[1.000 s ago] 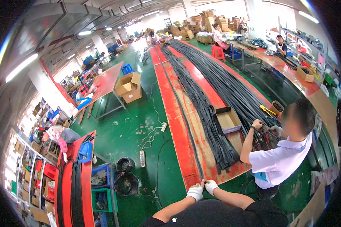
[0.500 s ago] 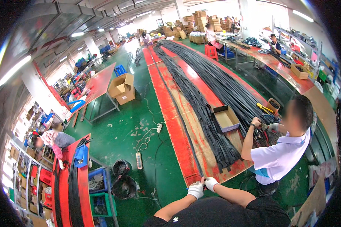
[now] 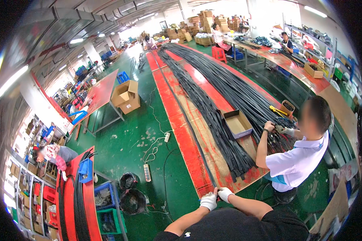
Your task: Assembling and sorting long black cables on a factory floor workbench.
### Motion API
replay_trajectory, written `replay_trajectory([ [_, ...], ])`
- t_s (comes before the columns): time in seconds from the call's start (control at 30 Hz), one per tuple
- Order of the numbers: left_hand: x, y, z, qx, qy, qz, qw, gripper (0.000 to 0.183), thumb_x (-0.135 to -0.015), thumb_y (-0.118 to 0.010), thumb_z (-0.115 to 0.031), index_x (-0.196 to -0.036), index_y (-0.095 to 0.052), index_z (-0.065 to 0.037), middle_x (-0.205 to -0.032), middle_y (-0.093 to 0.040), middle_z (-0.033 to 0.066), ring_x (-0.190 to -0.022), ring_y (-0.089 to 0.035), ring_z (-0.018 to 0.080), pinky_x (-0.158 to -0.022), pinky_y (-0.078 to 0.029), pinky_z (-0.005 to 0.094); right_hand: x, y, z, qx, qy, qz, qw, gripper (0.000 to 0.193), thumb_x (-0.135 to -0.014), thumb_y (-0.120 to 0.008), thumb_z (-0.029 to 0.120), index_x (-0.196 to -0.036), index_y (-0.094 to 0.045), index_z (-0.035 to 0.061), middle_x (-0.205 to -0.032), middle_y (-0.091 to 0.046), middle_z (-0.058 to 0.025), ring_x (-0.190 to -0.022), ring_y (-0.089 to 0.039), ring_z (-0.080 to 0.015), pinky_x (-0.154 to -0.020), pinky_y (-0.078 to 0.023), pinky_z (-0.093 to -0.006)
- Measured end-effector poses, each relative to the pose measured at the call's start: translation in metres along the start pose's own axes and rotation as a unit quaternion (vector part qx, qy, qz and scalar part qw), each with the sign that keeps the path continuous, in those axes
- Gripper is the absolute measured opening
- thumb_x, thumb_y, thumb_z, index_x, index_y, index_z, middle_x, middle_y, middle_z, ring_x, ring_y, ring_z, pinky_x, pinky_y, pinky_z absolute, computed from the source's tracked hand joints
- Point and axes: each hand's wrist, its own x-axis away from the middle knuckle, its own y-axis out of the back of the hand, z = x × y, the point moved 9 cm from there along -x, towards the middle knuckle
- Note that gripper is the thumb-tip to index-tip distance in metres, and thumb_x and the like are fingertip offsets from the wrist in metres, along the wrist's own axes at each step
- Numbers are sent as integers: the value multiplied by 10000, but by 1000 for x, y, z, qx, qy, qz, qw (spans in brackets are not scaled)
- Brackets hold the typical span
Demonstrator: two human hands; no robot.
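Observation:
Both my hands, in white gloves with bare fingertips, are together at the near end of the long red table (image 3: 181,141). My left hand (image 3: 208,200) is closed at the near end of a long, thin black cable or strip (image 3: 207,170), which runs far up the table. Close beside it, my right hand (image 3: 225,194) is also closed, its fingertips meeting the left ones at the same end. The exact grip is too small to make out. To the right of this strip lies a thick row of flat black strips (image 3: 230,158).
A shallow open cardboard box (image 3: 242,133) rests on the strips. At right, a co-worker in a white shirt (image 3: 297,158) handles strip ends near yellow-handled pliers (image 3: 278,111). Black bins (image 3: 132,201), a power strip (image 3: 147,172) and cords lie on the green floor at left.
The view has shifted slightly, so the far scene sits a little further left. My hands stay together at the strip's end. The co-worker's hands have moved slightly.

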Motion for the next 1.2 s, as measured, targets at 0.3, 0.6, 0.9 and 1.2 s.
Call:
replay_trajectory([
  [0.3,-1,0,1,14,18,12,1000,933,-819,-701,-181,-1658,-296,-125,-1251,-676,241,-1126,-700,410,-950,-567,496,-13,-3,-14,-11,11,-2,1000,317,-999,-554,138,-1203,-733,-25,-912,-745,-135,-728,-671,-224,-634,-530,-383],
  [0.6,0,1,0,12,28,34,999,943,-823,-723,-214,-1657,-292,-127,-1274,-669,238,-1171,-681,408,-978,-554,502,-3,-2,-4,-2,14,-2,1000,301,-1007,-573,146,-1193,-732,-28,-919,-745,-133,-731,-668,-217,-635,-525,-376],
  [0.9,-1,5,-5,1,17,23,1000,863,-853,-663,-202,-1646,-337,-106,-1278,-684,229,-1153,-701,383,-970,-566,489,1,1,-3,-11,-6,5,1000,354,-981,-565,156,-1246,-732,-11,-1050,-775,-159,-888,-709,-249,-752,-553,-385],
  [1.2,-2,5,-5,1,8,14,1000,843,-865,-645,-188,-1645,-338,-100,-1255,-691,234,-1133,-708,390,-962,-567,490,1,3,-4,-31,-23,14,999,341,-983,-567,164,-1220,-739,-10,-993,-768,-145,-812,-689,-230,-687,-539,-385],
])
